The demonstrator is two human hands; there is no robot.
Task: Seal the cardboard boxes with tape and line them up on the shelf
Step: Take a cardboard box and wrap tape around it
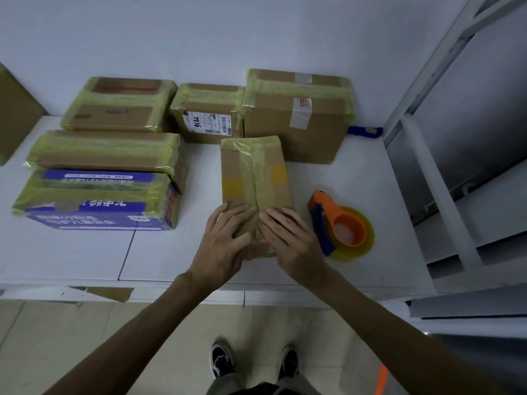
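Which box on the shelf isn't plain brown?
The front-left box: it is blue with white print. The other boxes are all brown cardboard.

White wall (256, 29), beige tiled floor (137, 337)

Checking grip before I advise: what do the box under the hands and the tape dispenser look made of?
Box: matte brown cardboard, likely; glossy yellowish film tape wrinkles over its seam and ends. Tape dispenser: smooth orange and blue plastic, apparently, by its even sheen; its tape roll is translucent yellow.
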